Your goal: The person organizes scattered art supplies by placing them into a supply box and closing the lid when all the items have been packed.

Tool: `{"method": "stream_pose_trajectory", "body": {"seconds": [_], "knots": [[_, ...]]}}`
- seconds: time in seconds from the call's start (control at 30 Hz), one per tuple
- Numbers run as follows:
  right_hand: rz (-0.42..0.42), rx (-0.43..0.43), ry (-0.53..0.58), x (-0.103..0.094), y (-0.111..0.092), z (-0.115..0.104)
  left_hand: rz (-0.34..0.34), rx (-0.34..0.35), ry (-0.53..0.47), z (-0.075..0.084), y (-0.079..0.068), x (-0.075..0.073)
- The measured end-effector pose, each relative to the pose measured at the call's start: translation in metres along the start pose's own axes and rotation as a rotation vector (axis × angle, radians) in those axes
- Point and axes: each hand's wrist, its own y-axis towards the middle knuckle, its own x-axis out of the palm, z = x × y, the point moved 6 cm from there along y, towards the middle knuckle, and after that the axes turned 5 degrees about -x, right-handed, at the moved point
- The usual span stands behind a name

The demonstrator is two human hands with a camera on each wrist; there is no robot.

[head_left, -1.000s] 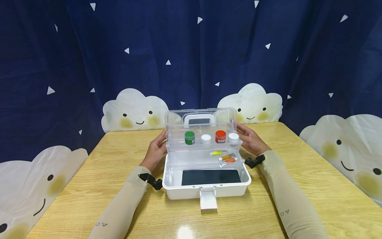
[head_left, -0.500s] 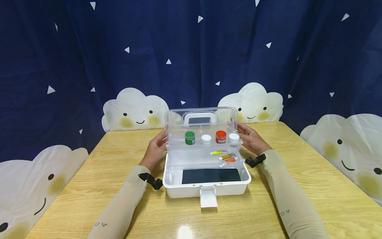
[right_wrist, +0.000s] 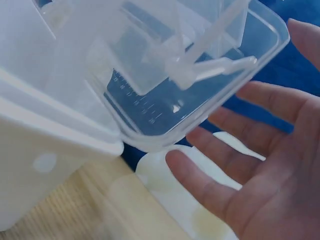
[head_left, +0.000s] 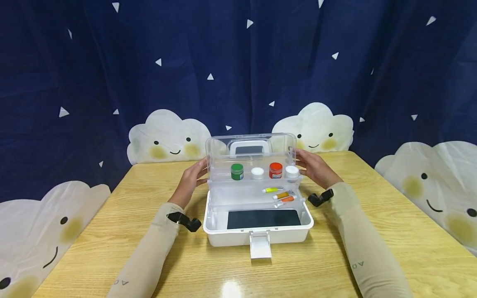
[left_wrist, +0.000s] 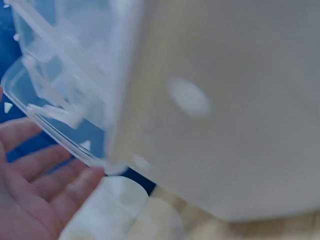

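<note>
A white storage box (head_left: 231, 239) stands with its clear lid (head_left: 219, 145) raised and its front latch (head_left: 260, 248) hanging down. Its clear stepped trays hold a green-capped jar (head_left: 237, 172), a red-capped jar (head_left: 275, 170), two white-capped jars and several small paint tubes (head_left: 281, 195). A dark flat rectangle (head_left: 263, 219) lies in the bottom. My left hand (head_left: 190, 182) is beside the lid's left side, fingers extended; in the left wrist view they lie along its edge. At the right side is my right hand (right_wrist: 280, 145), fingers spread close to the lid's rim. Whether the fingertips touch is unclear.
The box rests on a wooden table (head_left: 130, 207). Behind it hangs a dark blue curtain (head_left: 238, 62) with white triangles and smiling clouds. Both wrists carry black strapped cameras, the left camera (head_left: 186, 221) being near the box's left wall.
Both hands have eased slightly outward from the lid, the left one to the left and the right one to the right. The box, its lid and its contents stay put.
</note>
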Motion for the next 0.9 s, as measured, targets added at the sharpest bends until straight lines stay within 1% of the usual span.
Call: {"method": "stream_pose_trajectory", "body": {"seconds": [0.07, 0.2, 0.33, 0.43, 0.53, 0.77, 0.9], "knots": [[0.007, 0.017, -0.07, 0.001, 0.001, -0.004, -0.004, -0.039, 0.011, 0.001, 0.001, 0.0], [0.012, 0.041, -0.191, 0.004, 0.002, -0.013, -0.017, -0.111, 0.03, 0.011, -0.003, 0.003], [0.029, 0.088, -0.254, 0.007, 0.002, -0.022, -0.035, -0.157, 0.036, 0.019, -0.004, 0.007], [0.028, 0.123, -0.283, 0.01, 0.0, -0.028, -0.044, -0.181, 0.044, 0.023, -0.005, 0.009], [0.022, 0.143, -0.288, 0.013, -0.001, -0.033, -0.047, -0.2, 0.05, 0.027, -0.007, 0.011], [0.004, 0.16, -0.275, 0.017, -0.002, -0.04, -0.027, -0.227, 0.062, 0.03, -0.008, 0.012], [-0.008, 0.155, -0.276, 0.019, -0.001, -0.041, -0.018, -0.223, 0.048, 0.03, -0.007, 0.013]]}}
